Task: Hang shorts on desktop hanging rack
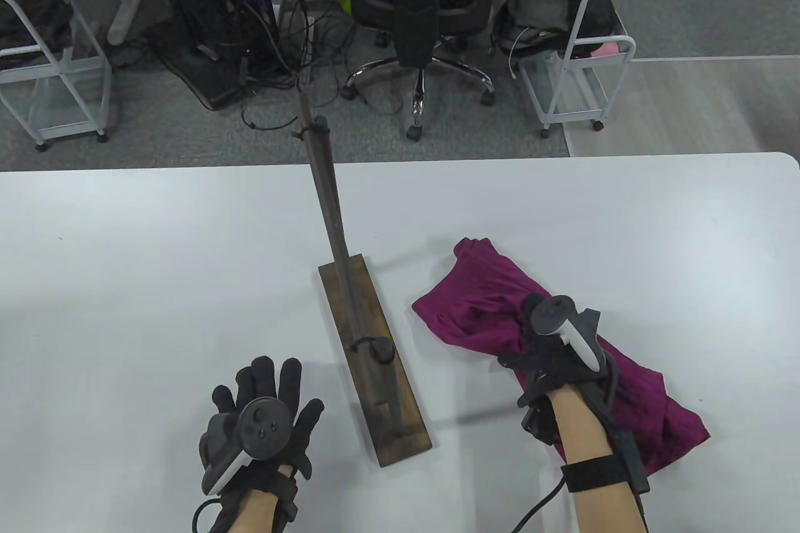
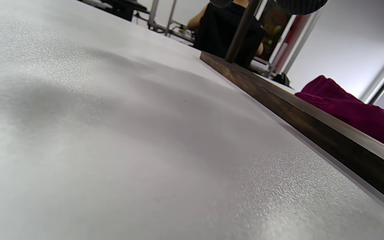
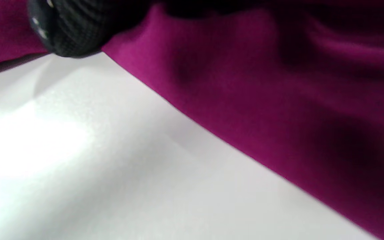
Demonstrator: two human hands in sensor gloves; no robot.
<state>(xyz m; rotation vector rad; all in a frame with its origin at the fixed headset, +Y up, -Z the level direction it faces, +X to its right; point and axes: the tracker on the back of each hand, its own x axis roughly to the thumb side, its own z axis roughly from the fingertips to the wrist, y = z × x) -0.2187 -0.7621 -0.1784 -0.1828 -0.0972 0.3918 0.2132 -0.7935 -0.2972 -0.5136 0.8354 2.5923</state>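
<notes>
Table view: magenta shorts (image 1: 500, 308) lie crumpled on white table (image 1: 156, 258), just right of rack (image 1: 374, 364) base. R hand (image 1: 550, 352) on shorts' middle, fabric bunched under it, fingers hidden so can't tell grip. L hand (image 1: 262, 414) left of rack base, fingers spread flat, holding nothing.

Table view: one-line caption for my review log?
Right hand on magenta shorts beside wooden hanging rack; left hand flat on white table.
</notes>
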